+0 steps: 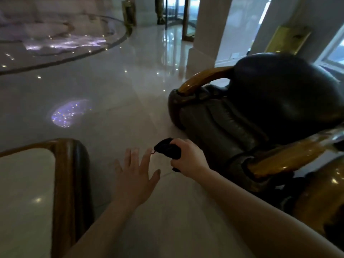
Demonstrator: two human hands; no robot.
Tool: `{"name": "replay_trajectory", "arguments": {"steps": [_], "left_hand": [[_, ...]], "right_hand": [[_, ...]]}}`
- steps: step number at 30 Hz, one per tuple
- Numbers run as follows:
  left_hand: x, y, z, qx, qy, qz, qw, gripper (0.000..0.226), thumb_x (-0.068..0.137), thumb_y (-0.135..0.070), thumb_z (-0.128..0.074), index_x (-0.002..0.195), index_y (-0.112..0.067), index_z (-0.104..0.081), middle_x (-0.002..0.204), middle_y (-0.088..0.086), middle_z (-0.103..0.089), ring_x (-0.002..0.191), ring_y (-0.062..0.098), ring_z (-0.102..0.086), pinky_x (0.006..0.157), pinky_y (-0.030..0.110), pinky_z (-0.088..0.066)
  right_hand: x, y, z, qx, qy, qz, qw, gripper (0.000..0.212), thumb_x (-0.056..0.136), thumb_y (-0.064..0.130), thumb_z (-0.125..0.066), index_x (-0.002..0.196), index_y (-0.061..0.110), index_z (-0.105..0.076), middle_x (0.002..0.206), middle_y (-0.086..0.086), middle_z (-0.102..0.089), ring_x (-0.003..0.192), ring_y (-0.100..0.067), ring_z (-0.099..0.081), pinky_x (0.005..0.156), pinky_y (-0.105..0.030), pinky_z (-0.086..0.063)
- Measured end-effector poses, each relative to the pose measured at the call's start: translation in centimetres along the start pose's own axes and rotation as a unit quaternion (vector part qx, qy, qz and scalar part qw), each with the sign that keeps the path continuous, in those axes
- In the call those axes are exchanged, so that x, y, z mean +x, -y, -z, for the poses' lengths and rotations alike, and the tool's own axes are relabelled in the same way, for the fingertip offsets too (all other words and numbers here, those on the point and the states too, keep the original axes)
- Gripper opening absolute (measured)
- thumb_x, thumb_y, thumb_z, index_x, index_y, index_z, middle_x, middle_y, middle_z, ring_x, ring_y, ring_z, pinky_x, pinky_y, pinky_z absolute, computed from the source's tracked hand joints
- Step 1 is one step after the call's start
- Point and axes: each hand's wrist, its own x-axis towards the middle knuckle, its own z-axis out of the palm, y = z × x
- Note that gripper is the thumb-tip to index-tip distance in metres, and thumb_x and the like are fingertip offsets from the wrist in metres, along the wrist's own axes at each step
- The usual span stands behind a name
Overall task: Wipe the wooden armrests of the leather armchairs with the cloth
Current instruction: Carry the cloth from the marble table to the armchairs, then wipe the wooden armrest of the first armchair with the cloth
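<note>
Two armrests point(290, 155) on the armchair point(279, 101) await wiping; right hand point(188, 157) has a closed grip on the bunched cloth point(167, 148), left hand point(135, 176) open, empty. So wadded, the cloth might skip patches.

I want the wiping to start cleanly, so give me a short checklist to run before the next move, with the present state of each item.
1. Cloth in hand: ok. The right hand is closed around the dark cloth.
2. Left hand free: ok. It is open, fingers spread, holding nothing.
3. Cloth on wood: not ok. It is held above the floor, touching neither armrest.
4. Target in view: ok. The near armrest and far armrest of the leather armchair both show.
5. Armrests free of objects: ok for the visible parts.
6. Cloth clean or damp: cannot tell.
</note>
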Motion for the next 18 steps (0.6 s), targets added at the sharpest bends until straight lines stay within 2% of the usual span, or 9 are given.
{"name": "replay_trajectory", "arguments": {"steps": [4, 6, 12, 15, 18], "left_hand": [[1.6, -8.2, -0.1, 0.007, 0.028, -0.044, 0.999, 0.075, 0.087, -0.071, -0.019, 0.152, -0.035, -0.003, 0.163, 0.011, -0.014, 0.151, 0.033, 0.0, 0.114, 0.065, -0.014], [2.3, -12.2, -0.4, 0.006, 0.043, -0.063, 0.997, 0.076, 0.087, -0.071, -0.015, 0.153, -0.035, 0.0, 0.164, 0.011, -0.011, 0.151, 0.032, 0.003, 0.115, 0.065, -0.011], [4.7, -23.5, -0.8, 0.025, 0.049, -0.139, 0.989, 0.08, 0.086, -0.068, -0.024, 0.154, -0.034, -0.001, 0.164, 0.011, -0.009, 0.15, 0.033, -0.006, 0.112, 0.066, -0.012], [5.9, -28.1, -1.3, 0.006, 0.052, -0.175, 0.983, 0.08, 0.085, -0.07, -0.027, 0.153, -0.037, -0.002, 0.164, 0.008, -0.009, 0.15, 0.032, -0.005, 0.112, 0.065, -0.019], [7.1, -32.0, -2.1, -0.014, 0.059, -0.212, 0.975, 0.078, 0.085, -0.071, -0.024, 0.152, -0.04, 0.0, 0.164, 0.005, -0.007, 0.15, 0.028, 0.002, 0.113, 0.064, -0.017]], "right_hand": [[-2.8, -5.9, 7.1, 0.011, -0.048, -0.055, 0.997, 0.058, 0.078, 0.019, -0.078, 0.129, 0.035, -0.058, 0.111, 0.008, -0.055, 0.095, -0.011, -0.056, 0.063, -0.012, -0.036], [-4.4, -9.0, 10.7, 0.01, -0.074, -0.079, 0.994, 0.058, 0.078, 0.02, -0.078, 0.13, 0.035, -0.058, 0.109, 0.009, -0.055, 0.095, -0.012, -0.056, 0.063, -0.013, -0.035], [-8.7, -17.0, 20.4, 0.006, -0.142, -0.145, 0.979, 0.062, 0.079, 0.021, -0.081, 0.133, 0.035, -0.055, 0.113, 0.009, -0.055, 0.096, -0.008, -0.055, 0.065, -0.013, -0.043], [-10.4, -20.3, 24.1, 0.005, -0.171, -0.173, 0.97, 0.061, 0.079, 0.022, -0.08, 0.132, 0.036, -0.055, 0.111, 0.009, -0.054, 0.095, -0.008, -0.053, 0.062, -0.012, -0.036], [-11.8, -22.9, 26.4, 0.008, -0.196, -0.2, 0.96, 0.058, 0.08, 0.022, -0.08, 0.131, 0.036, -0.056, 0.111, 0.008, -0.055, 0.099, -0.012, -0.056, 0.07, -0.019, -0.047]]}}
